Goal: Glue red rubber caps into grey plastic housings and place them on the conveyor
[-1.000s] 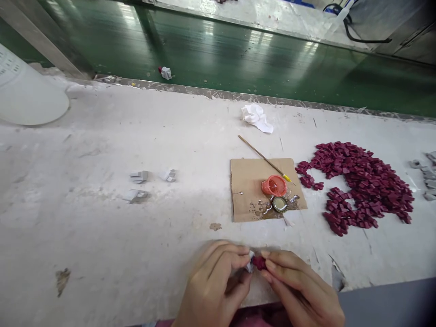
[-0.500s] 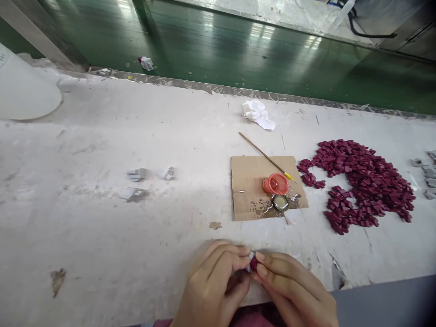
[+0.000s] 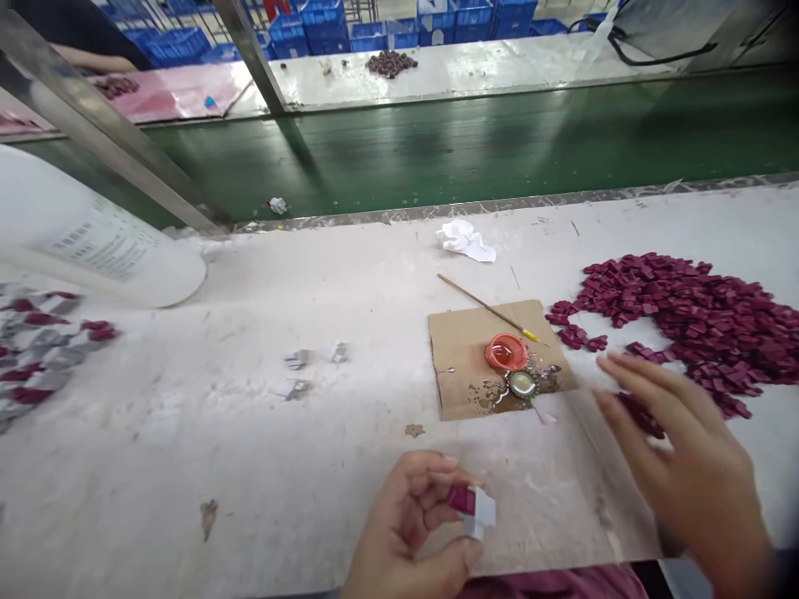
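My left hand (image 3: 405, 537) is closed, its fingers and thumb pinching a small light-grey plastic piece (image 3: 482, 512) with a maroon piece (image 3: 462, 499) fitted on it. My right hand (image 3: 692, 462), somewhat blurred, hovers at the near edge of the pile of maroon pieces (image 3: 674, 299). Its thumb and fingers are apart, and nothing shows between them. Between the hands and farther back lies a cardboard sheet (image 3: 459, 333) bearing a small orange-red cup (image 3: 505, 353), a bottle cap (image 3: 523, 384) in spilled clear liquid, and a thin brush (image 3: 487, 308) with a yellow band.
Several loose grey pieces (image 3: 296, 359) lie left of centre. At far left, joined grey and maroon pieces (image 3: 37, 358) sit beside a large white container (image 3: 125, 241). A crumpled white tissue (image 3: 465, 240) lies behind the cardboard. A green conveyor belt (image 3: 399, 154) runs beyond the table.
My right hand has let go of the piece and moved right to the maroon pile. My left hand keeps hold of it. The view has tilted up and turned slightly left.
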Tool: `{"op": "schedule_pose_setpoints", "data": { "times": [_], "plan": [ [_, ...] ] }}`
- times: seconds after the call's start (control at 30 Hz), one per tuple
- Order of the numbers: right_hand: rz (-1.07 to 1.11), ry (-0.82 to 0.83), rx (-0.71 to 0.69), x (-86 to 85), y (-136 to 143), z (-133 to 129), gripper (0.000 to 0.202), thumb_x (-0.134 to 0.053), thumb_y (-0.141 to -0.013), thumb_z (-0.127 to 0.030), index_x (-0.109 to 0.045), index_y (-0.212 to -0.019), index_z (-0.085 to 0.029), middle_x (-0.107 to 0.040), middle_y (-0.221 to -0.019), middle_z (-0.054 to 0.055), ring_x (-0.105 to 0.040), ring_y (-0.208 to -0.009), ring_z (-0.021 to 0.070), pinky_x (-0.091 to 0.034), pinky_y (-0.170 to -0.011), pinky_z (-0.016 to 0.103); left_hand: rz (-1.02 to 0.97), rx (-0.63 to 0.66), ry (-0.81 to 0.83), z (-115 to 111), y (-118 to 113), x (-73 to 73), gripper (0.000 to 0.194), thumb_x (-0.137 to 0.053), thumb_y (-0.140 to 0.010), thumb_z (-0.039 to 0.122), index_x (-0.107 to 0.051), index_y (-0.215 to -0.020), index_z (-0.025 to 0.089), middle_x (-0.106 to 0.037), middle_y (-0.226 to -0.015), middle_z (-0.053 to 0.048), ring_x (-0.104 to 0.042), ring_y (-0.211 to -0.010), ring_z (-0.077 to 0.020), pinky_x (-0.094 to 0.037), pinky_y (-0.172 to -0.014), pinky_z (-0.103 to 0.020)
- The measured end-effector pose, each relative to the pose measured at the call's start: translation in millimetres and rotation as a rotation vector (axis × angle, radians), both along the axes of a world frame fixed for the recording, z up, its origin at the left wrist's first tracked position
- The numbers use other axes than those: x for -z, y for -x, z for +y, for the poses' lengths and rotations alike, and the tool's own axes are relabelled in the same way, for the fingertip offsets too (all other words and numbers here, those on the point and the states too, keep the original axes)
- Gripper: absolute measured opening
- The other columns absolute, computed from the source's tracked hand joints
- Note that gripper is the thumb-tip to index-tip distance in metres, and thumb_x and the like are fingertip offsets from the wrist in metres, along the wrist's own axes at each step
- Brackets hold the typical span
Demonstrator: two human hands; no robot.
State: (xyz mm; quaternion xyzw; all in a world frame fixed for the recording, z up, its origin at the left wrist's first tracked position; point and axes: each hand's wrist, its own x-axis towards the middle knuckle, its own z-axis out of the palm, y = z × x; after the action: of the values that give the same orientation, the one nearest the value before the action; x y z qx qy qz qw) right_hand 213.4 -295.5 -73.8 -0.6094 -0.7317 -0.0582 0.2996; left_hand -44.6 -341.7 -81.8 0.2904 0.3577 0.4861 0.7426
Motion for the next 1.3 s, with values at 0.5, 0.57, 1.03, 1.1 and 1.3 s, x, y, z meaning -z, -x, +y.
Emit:
{"op": "schedule_pose_setpoints", "data": {
  "times": [0.5, 0.57, 1.03, 1.1, 1.3],
  "plan": [
    [-0.038, 0.030, 0.085, 1.4, -31, 22, 0.027, -0.043, -0.096, -0.036, -0.061, -0.106, -0.018, -0.064, -0.101, 0.010, -0.059, -0.097, 0.0252, -0.047, -0.090, 0.040, 0.443, -0.003, -0.338, 22, 4, -32.7, 0.041, -0.071, -0.073, 0.003, -0.069, -0.099, 0.034, -0.069, -0.100, 0.005, -0.063, -0.090, -0.0085, -0.048, -0.077, -0.014],
    [0.019, -0.057, 0.134, -1.4, -35, 13, 0.024, -0.049, -0.093, -0.038, -0.061, -0.104, -0.020, -0.065, -0.099, 0.009, -0.062, -0.094, 0.0243, -0.049, -0.085, 0.038, 0.684, 0.023, -0.478, 50, 14, -46.3, 0.044, -0.068, -0.074, 0.001, -0.068, -0.101, 0.036, -0.069, -0.098, 0.008, -0.063, -0.088, -0.0069, -0.048, -0.081, -0.014],
    [0.122, 0.011, -0.109, 16.2, -1, -38, 0.017, -0.051, -0.092, -0.027, -0.059, -0.106, -0.020, -0.069, -0.089, 0.003, -0.066, -0.077, 0.0151, -0.053, -0.069, 0.024, 0.637, 0.253, -0.812, 91, -24, -82.0, 0.063, -0.067, -0.068, -0.005, -0.065, -0.115, 0.037, -0.073, -0.102, 0.004, -0.068, -0.088, -0.0102, -0.053, -0.082, -0.017],
    [0.045, -0.007, -0.165, 16.6, 2, -33, 0.017, -0.050, -0.092, -0.024, -0.062, -0.103, -0.019, -0.069, -0.091, 0.005, -0.065, -0.084, 0.0185, -0.053, -0.075, 0.029, 0.589, 0.284, -0.857, 85, -24, -82.3, 0.071, -0.064, -0.065, -0.009, -0.063, -0.120, 0.036, -0.071, -0.104, 0.002, -0.067, -0.084, -0.0099, -0.053, -0.080, -0.017],
    [0.377, 0.114, -0.063, 8.1, 15, -39, 0.024, -0.056, -0.090, -0.030, -0.059, -0.113, -0.028, -0.065, -0.094, 0.004, -0.063, -0.085, 0.0168, -0.054, -0.072, 0.026, 0.514, 0.424, -0.792, 79, -22, -84.2, 0.069, -0.063, -0.074, -0.006, -0.058, -0.126, 0.040, -0.064, -0.109, -0.001, -0.065, -0.091, -0.0129, -0.052, -0.083, -0.023]
  ]
}}
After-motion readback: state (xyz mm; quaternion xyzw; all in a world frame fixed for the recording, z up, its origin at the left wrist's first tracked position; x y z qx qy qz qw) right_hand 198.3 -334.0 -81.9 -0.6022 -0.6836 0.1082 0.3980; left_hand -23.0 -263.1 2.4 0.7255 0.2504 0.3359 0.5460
